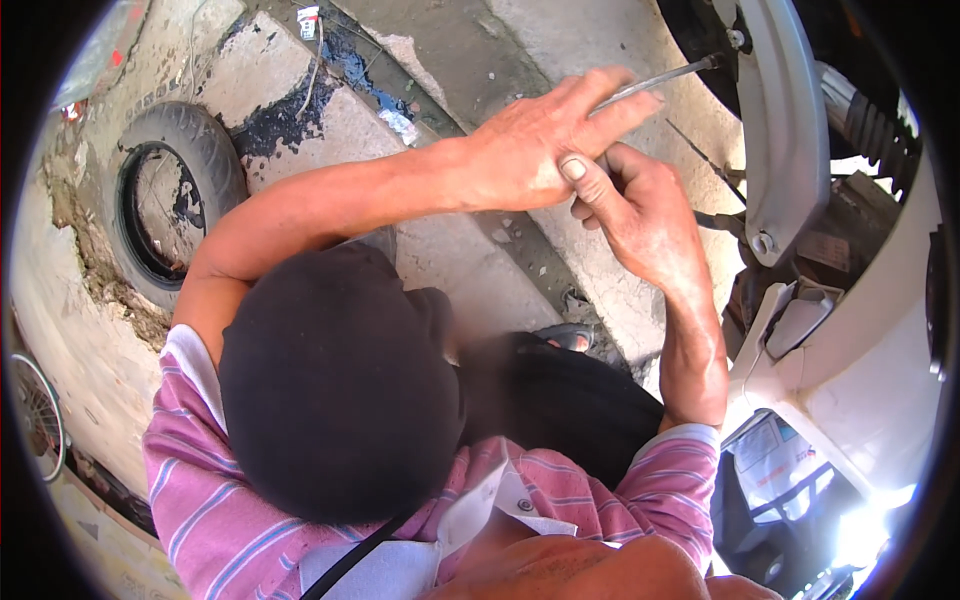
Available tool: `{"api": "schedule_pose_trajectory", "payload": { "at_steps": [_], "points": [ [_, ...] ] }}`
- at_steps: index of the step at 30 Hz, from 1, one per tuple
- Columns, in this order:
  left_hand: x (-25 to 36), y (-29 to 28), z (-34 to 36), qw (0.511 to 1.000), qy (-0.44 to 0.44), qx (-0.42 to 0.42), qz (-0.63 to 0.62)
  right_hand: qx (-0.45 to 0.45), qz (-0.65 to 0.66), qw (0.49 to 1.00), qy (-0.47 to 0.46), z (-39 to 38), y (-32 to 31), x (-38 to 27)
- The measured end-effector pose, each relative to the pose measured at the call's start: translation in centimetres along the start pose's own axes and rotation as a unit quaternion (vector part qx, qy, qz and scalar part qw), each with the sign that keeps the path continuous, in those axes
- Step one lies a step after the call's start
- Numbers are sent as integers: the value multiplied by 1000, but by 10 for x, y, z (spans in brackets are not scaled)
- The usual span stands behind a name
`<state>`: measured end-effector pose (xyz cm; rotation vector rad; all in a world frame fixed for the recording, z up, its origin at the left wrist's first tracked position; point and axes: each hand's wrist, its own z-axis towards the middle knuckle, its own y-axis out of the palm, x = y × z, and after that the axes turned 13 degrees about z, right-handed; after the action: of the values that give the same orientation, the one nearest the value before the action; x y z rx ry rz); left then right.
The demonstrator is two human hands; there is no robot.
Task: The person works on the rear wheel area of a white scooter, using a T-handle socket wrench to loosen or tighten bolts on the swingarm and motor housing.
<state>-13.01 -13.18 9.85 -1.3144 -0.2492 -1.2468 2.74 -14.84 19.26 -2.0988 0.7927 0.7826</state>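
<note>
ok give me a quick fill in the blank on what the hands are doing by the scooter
1. Both hands grip a long metal ____ that points toward the scooter's silver fender.
2. The left hand lies ____ the right hand.
3. A worn black ____ lies on the concrete at the far left.
4. The person's shirt is pink with ____.

Missing words: rod; over; tyre; stripes

**Harsh daylight, blown corner**

Strong sun is hitting the pavement [480,40] and casting hard shadows. Glare is burning out the lower right by the white bodywork [880,400]. Fisheye bending is curving the dark-vignetted rim; the centre is showing slight blur.
</note>
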Motion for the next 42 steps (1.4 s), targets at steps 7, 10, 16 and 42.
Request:
{"api": "schedule_pose_trajectory", "payload": {
  "at_steps": [7,10,16,42],
  "points": [
    [-35,-1,-1,999,-24,-33,12,14,-8,1000,-22,-1,-4,3],
    [-60,7,-7,982,-111,-144,-47,-2,-2,1000,13,1,-7,-2],
    [-53,4,-1,970,-65,-227,64,8,-271,961,-60,13,7,-29],
    [7,-49,33,929,132,-207,278,180,141,969,-92,95,113,138]
  ]
}}
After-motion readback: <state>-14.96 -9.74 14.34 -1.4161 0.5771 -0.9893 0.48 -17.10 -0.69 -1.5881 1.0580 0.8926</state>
